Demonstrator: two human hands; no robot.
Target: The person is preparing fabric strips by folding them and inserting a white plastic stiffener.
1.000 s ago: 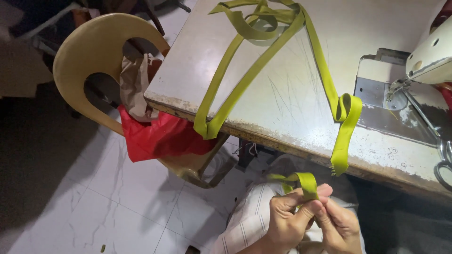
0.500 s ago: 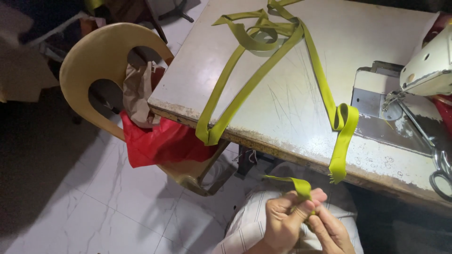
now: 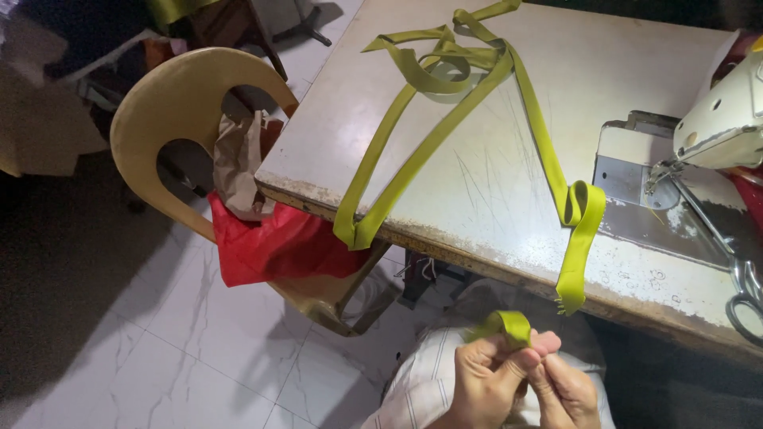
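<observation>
Both hands low over the lap, just off the table's (image 3: 445,230) near edge: left hand (image 3: 485,381) & right hand (image 3: 568,389) pinch a small folded loop of green strip (image 3: 509,324) betw thumbs & fingertips. Longer strips (image 3: 445,135) lie across the table, one end hanging over the near edge by the sewing machine (image 3: 715,119). Best to keep edges aligned w/ the fold tight & flat, I'd say.
</observation>
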